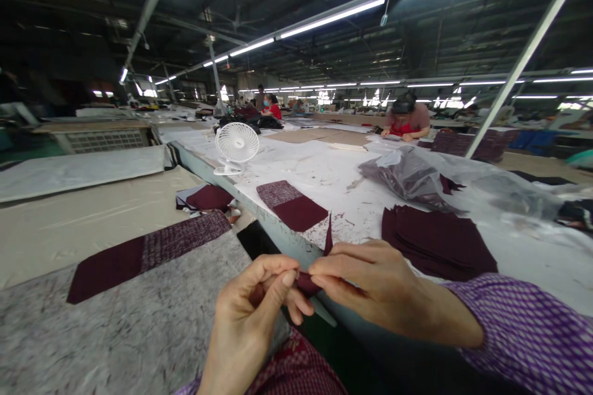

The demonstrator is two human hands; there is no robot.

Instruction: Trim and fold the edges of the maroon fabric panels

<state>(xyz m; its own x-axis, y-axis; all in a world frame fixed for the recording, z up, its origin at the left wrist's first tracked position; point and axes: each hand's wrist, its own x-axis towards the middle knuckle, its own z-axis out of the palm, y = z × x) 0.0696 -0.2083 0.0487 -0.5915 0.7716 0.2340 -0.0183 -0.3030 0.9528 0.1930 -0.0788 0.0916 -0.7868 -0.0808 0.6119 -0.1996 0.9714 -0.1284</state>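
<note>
A small maroon fabric piece is stretched between my two hands, just off the table's near edge. My left hand pinches its left end between thumb and forefinger, the other fingers curled loosely below. At the right end, my right hand grips the cloth with thumb and fingertips, and a pointed corner sticks up behind those fingers. Much of the piece is hidden by my hands. Beyond them lies a two-part panel, half speckled and half plain maroon. A pile of maroon cut pieces rests beside my right forearm.
A white fan stands on the long white table. Clear plastic sheeting lies to the right. On the left, a lower surface bears another maroon and speckled panel. A co-worker bends over the table's far side.
</note>
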